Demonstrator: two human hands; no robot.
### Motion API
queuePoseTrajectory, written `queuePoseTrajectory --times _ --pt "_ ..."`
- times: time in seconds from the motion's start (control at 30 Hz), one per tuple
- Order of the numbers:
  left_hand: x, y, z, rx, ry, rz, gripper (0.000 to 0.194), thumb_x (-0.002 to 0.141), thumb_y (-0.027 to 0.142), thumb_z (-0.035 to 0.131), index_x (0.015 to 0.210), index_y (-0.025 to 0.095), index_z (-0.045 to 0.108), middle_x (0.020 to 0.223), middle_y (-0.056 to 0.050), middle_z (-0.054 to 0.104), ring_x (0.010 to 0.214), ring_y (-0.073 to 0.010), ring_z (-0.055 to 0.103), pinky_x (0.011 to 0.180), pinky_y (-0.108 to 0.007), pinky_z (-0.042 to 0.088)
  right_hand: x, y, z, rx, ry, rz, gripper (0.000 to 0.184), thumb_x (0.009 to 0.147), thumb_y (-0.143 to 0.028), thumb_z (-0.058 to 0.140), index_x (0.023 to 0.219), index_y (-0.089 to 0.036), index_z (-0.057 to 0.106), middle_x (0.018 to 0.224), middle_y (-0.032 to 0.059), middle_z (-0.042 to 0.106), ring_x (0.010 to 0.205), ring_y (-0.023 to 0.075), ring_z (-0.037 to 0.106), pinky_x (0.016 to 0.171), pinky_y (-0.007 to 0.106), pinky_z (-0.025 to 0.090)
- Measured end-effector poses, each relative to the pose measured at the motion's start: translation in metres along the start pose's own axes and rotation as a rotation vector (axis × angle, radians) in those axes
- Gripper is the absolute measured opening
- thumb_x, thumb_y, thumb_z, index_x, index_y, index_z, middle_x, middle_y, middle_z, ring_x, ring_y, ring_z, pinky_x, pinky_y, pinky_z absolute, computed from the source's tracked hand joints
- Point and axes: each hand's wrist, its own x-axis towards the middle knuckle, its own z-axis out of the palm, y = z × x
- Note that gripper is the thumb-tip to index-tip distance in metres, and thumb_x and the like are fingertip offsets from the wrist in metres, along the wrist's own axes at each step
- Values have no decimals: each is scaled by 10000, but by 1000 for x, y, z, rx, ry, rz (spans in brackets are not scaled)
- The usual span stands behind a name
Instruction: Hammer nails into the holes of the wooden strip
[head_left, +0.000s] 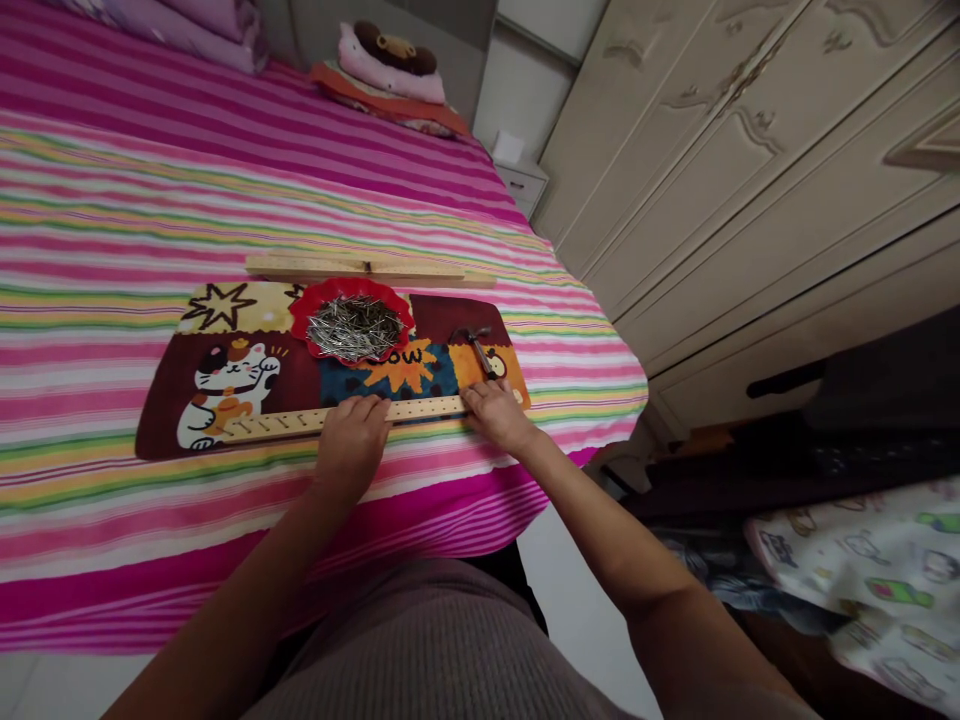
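While the person bends over the bed, both hands rest on a narrow wooden strip [427, 408] that lies along the near edge of a printed mat [161, 395]. From where I stand, the left hand [352, 435] has its fingers bunched together and holds the strip near its middle; the right hand [495, 412] holds it at the right end, fingers bent over the top, though I can't tell how far either thumb reaches underneath. Small dark dots run along the wood between the hands, and several nails [262, 423] stick up from its left part, over the mat's cat picture. Just beside the right hand lies a hammer [474, 345], its handle pointing toward the fingers; whether they touch, I can't say. Farther back on the mat sits a red scalloped bowl [300, 308] heaped with loose nails [349, 328]. Beyond the mat, pale wooden lengths [322, 266] lie on the striped bedspread [67, 400], and a cream wardrobe [675, 160] stands to the right.
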Motion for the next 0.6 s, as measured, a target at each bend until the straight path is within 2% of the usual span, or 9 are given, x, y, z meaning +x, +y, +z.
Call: queuePoseTrajectory --times 0.33,0.6 --pt "0 0 -3 -22 -19 0 285 881 256 480 1062 135 663 1054 -133 678 973 -278 568 834 -413 434 0 -1 0 0 1 9 248 856 -220 562 1083 -142 624 1029 117 653 951 258 530 863 381 273" --pt "-2 -1 1 -37 -35 -25 285 866 238 497 1070 132 666 1068 -136 678 992 -276 564 860 -414 429 -4 -4 0 31 12 15 330 847 -223 579 1161 -125 602 1063 130 649 990 272 531 884 389 300"
